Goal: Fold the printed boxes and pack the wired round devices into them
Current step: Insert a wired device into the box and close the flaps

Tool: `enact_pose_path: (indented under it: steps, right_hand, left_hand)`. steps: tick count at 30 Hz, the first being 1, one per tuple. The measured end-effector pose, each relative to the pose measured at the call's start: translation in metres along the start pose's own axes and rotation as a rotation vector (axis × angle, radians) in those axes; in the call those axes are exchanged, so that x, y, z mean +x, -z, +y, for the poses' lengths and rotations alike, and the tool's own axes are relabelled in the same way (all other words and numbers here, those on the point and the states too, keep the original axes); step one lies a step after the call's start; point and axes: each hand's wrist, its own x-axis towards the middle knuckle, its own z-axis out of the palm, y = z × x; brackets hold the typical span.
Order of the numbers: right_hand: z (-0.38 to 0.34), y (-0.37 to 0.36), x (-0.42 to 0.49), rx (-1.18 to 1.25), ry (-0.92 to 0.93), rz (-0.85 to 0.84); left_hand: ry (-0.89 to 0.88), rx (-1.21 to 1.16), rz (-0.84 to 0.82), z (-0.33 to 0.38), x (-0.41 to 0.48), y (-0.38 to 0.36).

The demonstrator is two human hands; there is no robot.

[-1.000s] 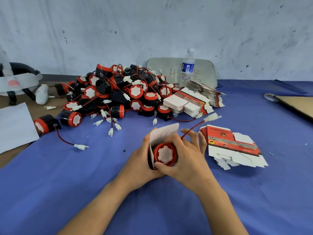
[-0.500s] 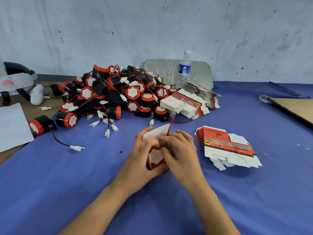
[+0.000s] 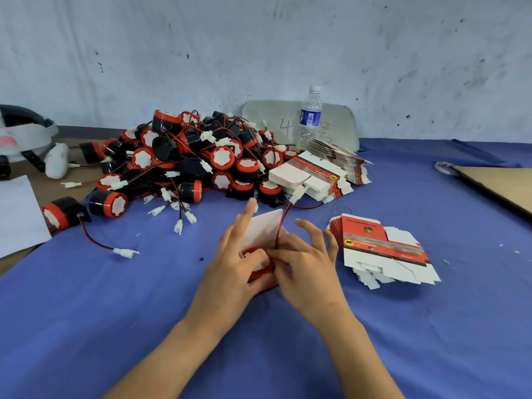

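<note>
On the blue cloth (image 3: 115,312) a big pile of round devices (image 3: 184,162) lies far left, and a stack of flat printed boxes (image 3: 383,249) lies to the right. Near the middle, the left hand (image 3: 239,263) grips a folded box (image 3: 266,228), with its fingers stretched along the white flap. The right hand (image 3: 305,263) pinches the red wire (image 3: 280,226) at the box mouth, its other fingers spread wide. One device (image 3: 259,272) sits inside the box.
</note>
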Motion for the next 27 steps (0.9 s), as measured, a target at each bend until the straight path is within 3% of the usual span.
enact_pose_path:
  steps: [2,6,8,12,15,20,23,27]
  right_hand:
    - [-0.003,0.000,0.001,-0.080,-0.022,-0.046]
    - [-0.012,-0.003,-0.001,-0.104,-0.059,0.015]
    - [-0.013,-0.005,-0.002,-0.068,-0.089,0.056]
    - [-0.013,-0.004,-0.001,0.233,-0.053,0.290]
    - [-0.017,0.005,-0.001,0.651,-0.181,0.435]
    - [-0.022,0.010,-0.002,0.964,-0.229,0.554]
    - [-0.021,0.009,-0.002,0.905,-0.211,0.564]
    - [-0.015,0.003,-0.001,0.623,-0.120,0.527]
  left_hand:
    - [-0.067,0.213,0.022,0.005,-0.001,-0.001]
    - [0.079,0.438,-0.053,0.012,-0.008,-0.010]
    - [0.129,0.438,-0.101,0.011,-0.012,-0.014]
    - [0.212,0.251,-0.147,0.005,-0.012,-0.016]
    - [0.246,0.257,-0.185,0.007,-0.010,-0.016]
    - [0.259,0.274,-0.203,0.009,-0.009,-0.014]
    - [0.248,0.270,-0.233,0.007,-0.008,-0.016]
    - [0.224,0.298,-0.287,0.006,-0.010,-0.018]
